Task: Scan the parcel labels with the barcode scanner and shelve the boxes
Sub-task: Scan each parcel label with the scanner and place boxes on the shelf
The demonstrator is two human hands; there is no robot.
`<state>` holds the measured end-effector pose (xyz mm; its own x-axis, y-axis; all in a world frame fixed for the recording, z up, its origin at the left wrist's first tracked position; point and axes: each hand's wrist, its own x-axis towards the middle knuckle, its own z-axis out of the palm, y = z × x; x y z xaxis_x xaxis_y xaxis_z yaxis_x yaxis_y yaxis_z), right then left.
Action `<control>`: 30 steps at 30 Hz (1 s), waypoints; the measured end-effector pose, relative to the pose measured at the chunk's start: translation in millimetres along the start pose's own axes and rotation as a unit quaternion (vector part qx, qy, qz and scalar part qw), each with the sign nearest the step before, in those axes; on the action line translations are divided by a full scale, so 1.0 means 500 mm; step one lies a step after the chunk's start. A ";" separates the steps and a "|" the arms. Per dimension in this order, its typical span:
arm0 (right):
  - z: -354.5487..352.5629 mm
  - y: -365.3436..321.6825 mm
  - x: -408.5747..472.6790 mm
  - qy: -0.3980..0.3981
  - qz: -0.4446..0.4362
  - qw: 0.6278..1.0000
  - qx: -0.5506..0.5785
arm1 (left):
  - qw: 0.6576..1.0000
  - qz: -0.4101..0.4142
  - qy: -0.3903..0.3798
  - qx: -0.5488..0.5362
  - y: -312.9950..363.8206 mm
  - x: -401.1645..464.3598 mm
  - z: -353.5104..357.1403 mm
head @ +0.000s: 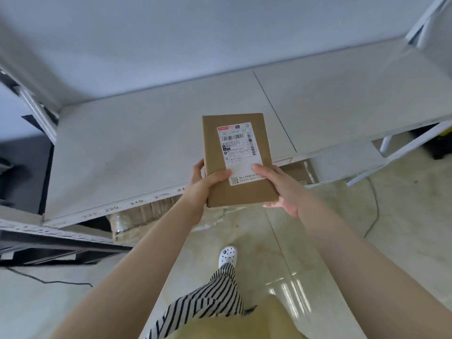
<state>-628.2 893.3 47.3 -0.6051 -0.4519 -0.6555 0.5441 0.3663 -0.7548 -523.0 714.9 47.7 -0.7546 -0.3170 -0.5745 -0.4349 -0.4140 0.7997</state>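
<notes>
at 9 o'clock a grey metal upright (pixel 36 111) of the rack stands at the shelf's left end, with a dark frame (pixel 56 243) below it at 8 o'clock. the pale shelf (pixel 137 143) runs from 9 to 3 o'clock; its front lip carries blurred numbers (pixel 115 207) too soft to read fully. under the lip, at 7 o'clock of the box, cartons (pixel 146 214) show on a lower level.

the left hand (pixel 203 185) grips the box (pixel 238 160) by its near left corner, thumb curled over the top face and fingers wrapped round the left edge. the box is a flat brown parcel held in the middle of the view, above the shelf's front edge, long side pointing to 12 o'clock; whether it touches the shelf cannot be told. a white label (pixel 238 150) with barcodes faces up on it.

the right hand (pixel 281 189) clamps the near right corner, thumb resting on the label's lower part, fingers under the box.

at 6 o'clock a striped garment (pixel 210 299) and a white shoe (pixel 228 256) stand on the glossy tiled floor (pixel 342 241). a cable (pixel 374 206) trails across the floor at 4 o'clock.
</notes>
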 end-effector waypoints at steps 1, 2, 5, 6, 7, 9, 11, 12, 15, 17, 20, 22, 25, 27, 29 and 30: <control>-0.018 -0.014 0.016 0.006 0.003 1.000 0.005 | 1.000 -0.003 -0.001 0.002 0.014 0.021 0.016; -0.035 -0.027 0.028 0.011 0.006 1.000 0.008 | 1.000 -0.006 -0.003 0.004 0.026 0.039 0.033; -0.088 -0.056 0.054 0.019 0.009 1.000 0.012 | 1.000 -0.012 -0.012 0.008 0.055 0.084 0.083; -0.106 -0.065 0.058 0.022 0.013 1.000 0.017 | 1.000 -0.012 -0.015 0.007 0.062 0.096 0.100; -0.124 -0.071 0.062 0.024 0.017 0.999 0.023 | 1.000 -0.014 -0.016 0.008 0.068 0.106 0.118; -0.165 -0.084 0.070 0.027 0.020 0.999 0.029 | 1.000 -0.018 -0.015 0.015 0.076 0.125 0.157; -0.214 -0.096 0.078 0.025 0.018 0.999 0.023 | 0.999 -0.020 -0.016 0.022 0.085 0.143 0.203; -0.239 -0.101 0.084 0.021 0.017 0.999 0.020 | 0.999 -0.019 -0.015 0.023 0.090 0.151 0.227; -0.329 -0.118 0.100 0.013 0.020 0.999 0.022 | 1.000 -0.016 -0.007 0.014 0.099 0.172 0.314; -0.399 -0.128 0.112 0.010 0.022 1.000 0.015 | 1.000 -0.011 0.001 0.008 0.101 0.185 0.383; -0.510 -0.146 0.118 -0.002 0.032 0.999 0.005 | 1.000 -0.014 0.018 -0.013 0.097 0.205 0.495; -0.585 -0.160 0.115 -0.007 0.037 0.999 -0.002 | 0.999 -0.017 0.027 -0.023 0.092 0.215 0.571; -0.685 -0.178 0.109 -0.010 0.038 0.999 -0.013 | 0.999 -0.022 0.031 -0.036 0.093 0.222 0.672; -0.736 -0.192 0.108 -0.016 0.038 0.999 -0.025 | 0.998 -0.022 0.035 -0.041 0.091 0.231 0.724; -0.777 -0.206 0.110 -0.018 0.041 0.998 -0.037 | 0.998 -0.026 0.044 -0.047 0.090 0.242 0.765; -0.793 -0.213 0.111 -0.020 0.045 0.998 -0.041 | 0.997 -0.030 0.049 -0.051 0.091 0.246 0.782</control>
<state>-949.9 1151.8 81.6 -0.5306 -0.4458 -0.7209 0.5457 0.4711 -0.6930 -828.0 990.7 81.5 -0.6749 -0.3699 -0.6385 -0.4216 -0.5169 0.7451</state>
